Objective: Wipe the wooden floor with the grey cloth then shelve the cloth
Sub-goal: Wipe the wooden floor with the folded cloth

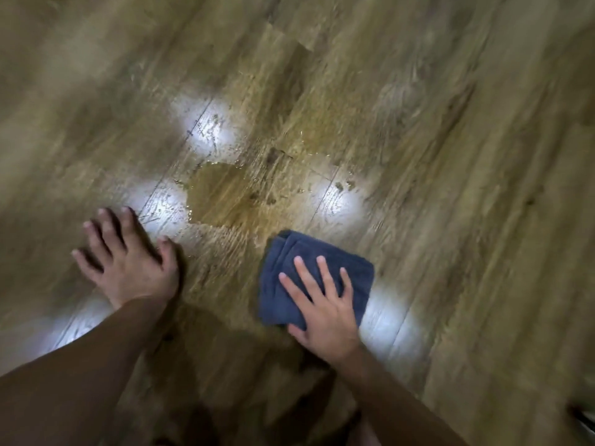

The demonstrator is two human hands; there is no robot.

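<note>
Wooden floor (pixel 450 156) carries a puddle (pixel 222 197); our right hand (pixel 325 304) presses spread-fingered on the folded cloth (pixel 289 268), left hand (pixel 128 262) splayed flat.

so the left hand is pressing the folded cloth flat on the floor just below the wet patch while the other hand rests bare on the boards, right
Not quite: the right hand presses the folded cloth, fingers spread flat on it. The left hand is the one resting bare on the wooden floor. The rest holds: the cloth lies just below the wet patch, as the head view shows.
</note>
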